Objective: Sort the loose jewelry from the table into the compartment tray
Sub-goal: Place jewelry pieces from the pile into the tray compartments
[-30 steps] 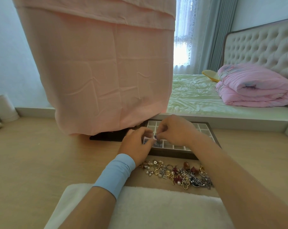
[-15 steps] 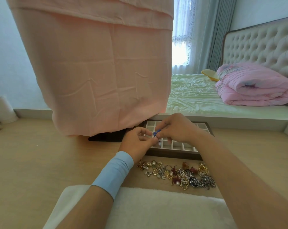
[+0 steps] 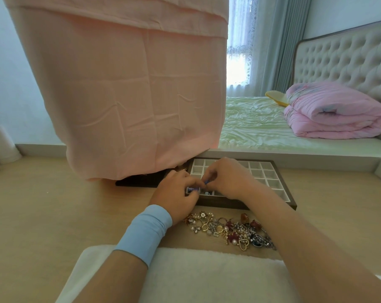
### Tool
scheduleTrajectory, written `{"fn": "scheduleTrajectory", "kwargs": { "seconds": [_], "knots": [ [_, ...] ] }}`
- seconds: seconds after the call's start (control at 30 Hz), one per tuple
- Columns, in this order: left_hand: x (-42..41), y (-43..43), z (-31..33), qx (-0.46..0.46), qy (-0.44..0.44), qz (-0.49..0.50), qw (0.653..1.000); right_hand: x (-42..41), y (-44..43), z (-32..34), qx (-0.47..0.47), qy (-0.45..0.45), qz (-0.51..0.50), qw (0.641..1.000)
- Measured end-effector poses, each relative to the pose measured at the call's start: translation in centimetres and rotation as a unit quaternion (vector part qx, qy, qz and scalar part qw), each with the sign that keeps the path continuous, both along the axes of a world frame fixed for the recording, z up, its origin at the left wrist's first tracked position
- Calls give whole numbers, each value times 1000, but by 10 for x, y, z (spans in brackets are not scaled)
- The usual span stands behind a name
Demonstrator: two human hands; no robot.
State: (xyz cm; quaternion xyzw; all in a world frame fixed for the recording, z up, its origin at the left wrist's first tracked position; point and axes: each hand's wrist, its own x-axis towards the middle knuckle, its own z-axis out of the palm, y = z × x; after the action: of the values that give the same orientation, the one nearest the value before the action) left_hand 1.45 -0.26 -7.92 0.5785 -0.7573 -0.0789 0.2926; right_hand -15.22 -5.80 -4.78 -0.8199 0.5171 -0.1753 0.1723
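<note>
tray: dark-framed compartment tray (image 3: 288, 194) with a white grid, on the table (image 3: 43, 215) at the far edge, hands over its near-left part
tray contents: small blue bits (image 3: 193, 189) in the near-left corner cell, another bluish bit (image 3: 206, 193) in the next cell; too small to name
loose jewelry: mixed pile (image 3: 229, 230) of gold rings, pearls, red pieces and a heart charm, on the table just in front of the tray, outside it
blue piece: tiny blue piece (image 3: 207, 182) held between the two hands' fingertips, just above the near-left cells
right hand: right hand (image 3: 226, 178) over the tray, fingers curled, thumb and forefinger pinching the blue piece
left hand: left hand (image 3: 176, 193) at the tray's near-left corner, fingers curled, tips against the same piece; can't tell if it actually grips
wristband: light blue band (image 3: 146, 232) on the left wrist
pad: white fluffy pad (image 3: 207, 272) at the near table edge, under the forearms
pink cloth: pink cloth (image 3: 119, 95) hangs left of the tray, its hem over a dark flat object (image 3: 137, 183) beside it
</note>
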Motion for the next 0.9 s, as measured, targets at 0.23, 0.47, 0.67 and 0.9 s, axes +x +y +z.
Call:
{"fn": "scheduleTrajectory", "kwargs": {
  "seconds": [0.23,0.47,0.67,0.9],
  "knots": [
    [0,-1,-2,9,-50,-1,999,2,4,5,-50,90,-32,994],
    [2,-3,-4,-3,-33,15,999,-10,8,27,22,162,52,985],
    [1,-4,-7,-14,-86,1,996,-14,9,26,45,121,46,991],
    [0,-2,-6,-14,-82,-2,997,-9,10,23,26,126,45,991]
  ]
}}
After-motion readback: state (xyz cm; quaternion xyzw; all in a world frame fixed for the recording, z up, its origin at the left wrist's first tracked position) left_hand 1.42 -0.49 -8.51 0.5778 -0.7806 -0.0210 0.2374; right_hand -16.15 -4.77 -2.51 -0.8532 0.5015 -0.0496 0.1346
